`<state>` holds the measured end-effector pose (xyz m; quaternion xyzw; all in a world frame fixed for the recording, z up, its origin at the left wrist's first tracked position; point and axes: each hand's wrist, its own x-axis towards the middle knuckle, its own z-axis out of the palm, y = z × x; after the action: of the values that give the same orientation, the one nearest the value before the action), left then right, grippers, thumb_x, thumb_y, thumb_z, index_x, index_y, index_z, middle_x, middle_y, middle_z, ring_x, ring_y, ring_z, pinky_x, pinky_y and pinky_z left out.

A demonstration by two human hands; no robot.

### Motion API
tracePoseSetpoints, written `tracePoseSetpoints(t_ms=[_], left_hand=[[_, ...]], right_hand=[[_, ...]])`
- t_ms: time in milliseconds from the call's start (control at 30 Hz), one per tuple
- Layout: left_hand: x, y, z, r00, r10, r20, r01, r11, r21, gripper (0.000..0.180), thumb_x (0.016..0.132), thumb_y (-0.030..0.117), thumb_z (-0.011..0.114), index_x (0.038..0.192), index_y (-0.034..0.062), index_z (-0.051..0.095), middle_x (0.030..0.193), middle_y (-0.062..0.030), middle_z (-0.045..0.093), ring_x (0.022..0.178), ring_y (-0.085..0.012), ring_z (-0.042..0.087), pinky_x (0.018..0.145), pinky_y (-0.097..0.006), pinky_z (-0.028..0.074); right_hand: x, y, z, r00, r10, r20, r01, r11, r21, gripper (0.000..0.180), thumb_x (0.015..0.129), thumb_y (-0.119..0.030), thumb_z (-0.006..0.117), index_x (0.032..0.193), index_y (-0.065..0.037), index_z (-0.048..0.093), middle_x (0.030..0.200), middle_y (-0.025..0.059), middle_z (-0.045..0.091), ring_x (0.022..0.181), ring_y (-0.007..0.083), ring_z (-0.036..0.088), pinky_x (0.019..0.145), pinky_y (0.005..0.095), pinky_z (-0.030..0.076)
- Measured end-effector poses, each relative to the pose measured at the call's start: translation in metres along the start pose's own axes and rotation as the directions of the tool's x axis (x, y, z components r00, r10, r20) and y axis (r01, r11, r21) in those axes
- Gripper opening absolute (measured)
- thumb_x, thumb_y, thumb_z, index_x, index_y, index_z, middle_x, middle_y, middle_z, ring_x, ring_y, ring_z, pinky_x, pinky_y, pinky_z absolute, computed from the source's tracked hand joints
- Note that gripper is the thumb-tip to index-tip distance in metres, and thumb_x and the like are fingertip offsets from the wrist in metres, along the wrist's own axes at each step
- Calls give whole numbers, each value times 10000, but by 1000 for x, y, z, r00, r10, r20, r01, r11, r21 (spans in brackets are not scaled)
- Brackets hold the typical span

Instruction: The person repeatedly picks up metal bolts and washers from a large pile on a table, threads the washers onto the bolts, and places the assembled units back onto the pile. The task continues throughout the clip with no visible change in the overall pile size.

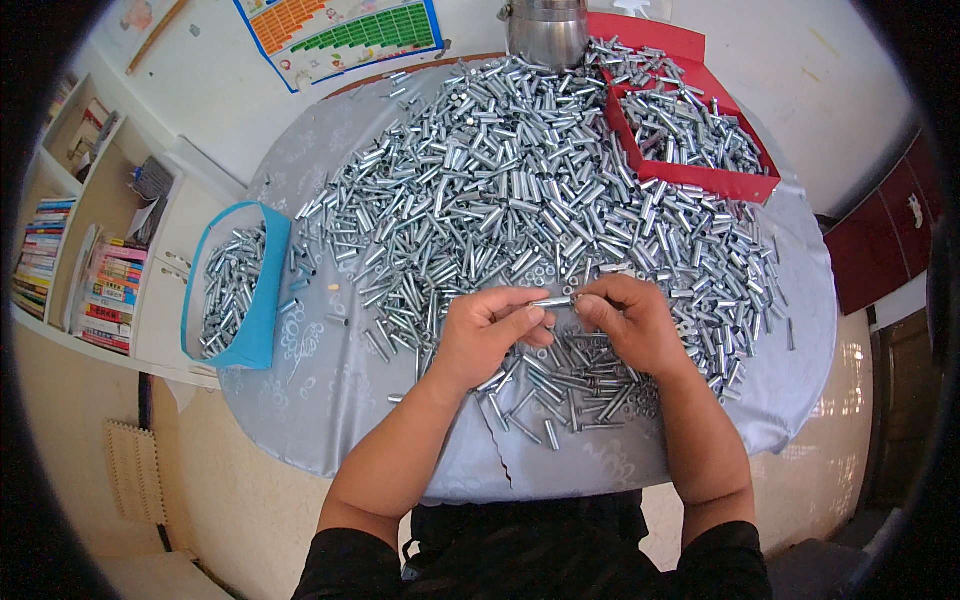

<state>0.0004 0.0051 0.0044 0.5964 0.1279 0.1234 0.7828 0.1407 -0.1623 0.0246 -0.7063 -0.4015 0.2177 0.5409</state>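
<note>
My left hand [500,325] pinches a short silver sleeve anchor [553,302] between thumb and fingers, holding it level over the pile. At its right end, my right hand [630,318] is closed with thumb and forefinger on the tip; a small part there is mostly hidden by the fingers. Beneath and around both hands spreads a large heap of silver metal sleeves [490,180]. Nearer to me, under the hands, lie loose long bolts [575,395]. Small nuts and washers [640,403] are scattered beside my right forearm, and more rings show just beyond my fingers.
A blue container [268,310] of metal pieces stands at the table's left edge. Back right sits a red box [700,178] with more pieces, near a steel pot [548,35]. A grey patterned cloth [330,420] covers the round table. Bookshelves [90,250] stand left.
</note>
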Motion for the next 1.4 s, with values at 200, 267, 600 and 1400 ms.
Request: tracePoseSetpoints(t_ms=[200, 267, 600, 1400], left_hand=[[0, 3, 5, 1000, -23, -17, 23, 1000, 5, 249, 913, 34, 597, 1146, -49, 625, 937, -168, 697, 763, -216, 699, 697, -309, 586], [2, 0, 2, 1000, 7, -25, -7, 1000, -11, 246, 914, 37, 597, 1144, -48, 625, 940, -168, 697, 766, -214, 698, 700, -309, 585], [0, 2, 4, 1000, 3, -24, -3, 1000, 3, 247, 922, 45, 590, 1150, -44, 620, 946, -168, 695, 760, -211, 696, 698, -307, 585], [0, 2, 4, 1000, 14, -9, -14, 1000, -27, 247, 925, 52, 589, 1145, -56, 616, 936, -164, 693, 764, -209, 693, 693, -305, 581]], right_hand=[[0, 7, 1, 986, 161, -47, -155, 981, 113, 231, 911, -189, 654, 821, 23, 670, 662, 34, 579, 612, 80, 528, 556, 261, 433], [3, -4, 10, 987, 93, -128, -57, 963, 263, 213, 912, -183, 654, 838, 17, 668, 675, 27, 586, 620, 76, 525, 565, 252, 432], [1, -1, 9, 993, 29, -115, 14, 932, 362, 127, 860, -85, 689, 945, 5, 663, 774, 23, 618, 691, 76, 550, 628, 241, 446], [3, 9, -1, 989, 148, 11, -146, 952, 270, 163, 846, -37, 679, 1001, 12, 657, 833, 28, 623, 741, 87, 561, 672, 243, 463]])
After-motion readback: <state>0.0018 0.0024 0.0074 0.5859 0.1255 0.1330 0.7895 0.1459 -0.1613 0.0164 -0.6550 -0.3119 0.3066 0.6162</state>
